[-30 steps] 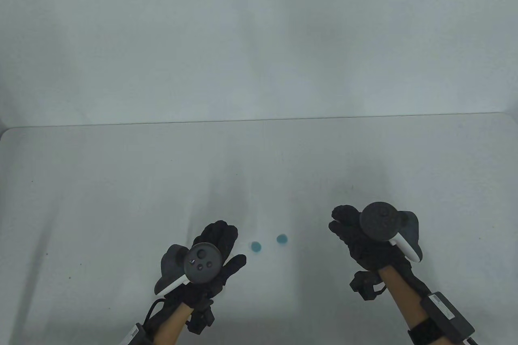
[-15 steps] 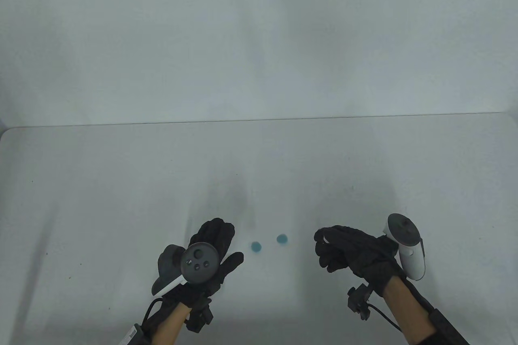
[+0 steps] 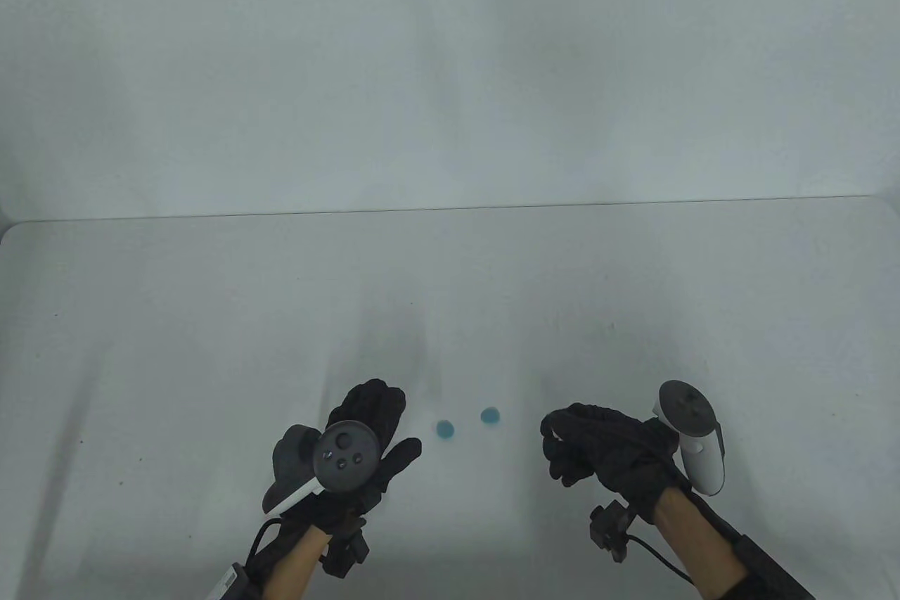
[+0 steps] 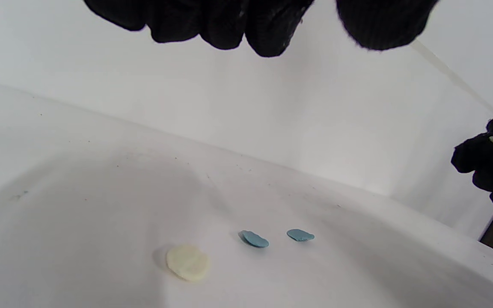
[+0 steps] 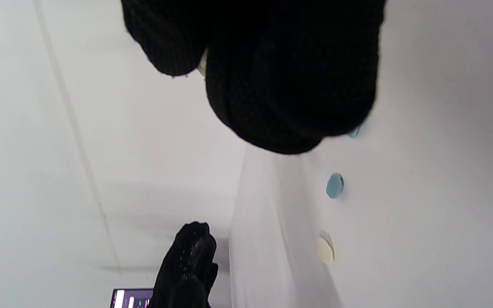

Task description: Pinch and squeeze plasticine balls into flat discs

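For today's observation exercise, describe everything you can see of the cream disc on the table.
The cream disc is a pale, matte piece that looks like soft plasticine, already flattened, with a roughly round, slightly uneven outline. It lies flat on the white table, left of the two blue discs and apart from them. Neither hand touches it. In the table view its pale colour is lost against the tabletop.

We hold our left hand (image 3: 365, 435) flat, fingers spread (palm down); our right hand (image 3: 605, 449) curls, fingertips pinched together.
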A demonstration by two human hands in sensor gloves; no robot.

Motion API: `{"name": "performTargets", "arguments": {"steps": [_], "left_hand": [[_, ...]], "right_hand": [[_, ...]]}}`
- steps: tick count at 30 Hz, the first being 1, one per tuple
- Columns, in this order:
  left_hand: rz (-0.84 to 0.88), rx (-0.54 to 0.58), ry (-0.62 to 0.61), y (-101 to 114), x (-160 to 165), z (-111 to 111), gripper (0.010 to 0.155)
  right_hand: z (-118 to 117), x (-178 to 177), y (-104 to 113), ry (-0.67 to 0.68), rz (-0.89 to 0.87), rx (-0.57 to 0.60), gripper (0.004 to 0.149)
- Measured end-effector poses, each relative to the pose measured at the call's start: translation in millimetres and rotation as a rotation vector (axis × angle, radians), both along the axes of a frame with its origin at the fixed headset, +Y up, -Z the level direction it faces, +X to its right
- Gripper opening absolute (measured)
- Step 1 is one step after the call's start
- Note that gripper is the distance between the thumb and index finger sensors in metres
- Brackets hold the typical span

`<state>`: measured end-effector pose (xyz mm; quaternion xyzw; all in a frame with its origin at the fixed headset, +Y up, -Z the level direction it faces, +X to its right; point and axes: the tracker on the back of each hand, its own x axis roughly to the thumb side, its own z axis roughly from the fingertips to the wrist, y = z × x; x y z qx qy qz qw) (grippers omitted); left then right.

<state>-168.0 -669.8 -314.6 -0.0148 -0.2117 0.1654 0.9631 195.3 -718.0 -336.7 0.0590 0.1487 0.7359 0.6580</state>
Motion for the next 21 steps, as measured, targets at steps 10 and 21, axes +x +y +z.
{"name": "performTargets", "arguments": {"steps": [10,21], "left_hand": [[-0.009,-0.002,0.004,-1.1,-0.4,-0.6,0.075],[-0.012,-0.010,0.000,-2.9,0.1,-1.3,0.075]], "right_hand": [[-1.8,4.3,-12.5,0.038,-0.115,-0.089,0.056],[1.1,2.0,-0.3,0.008,-0.019,-0.011,0.042]]}}
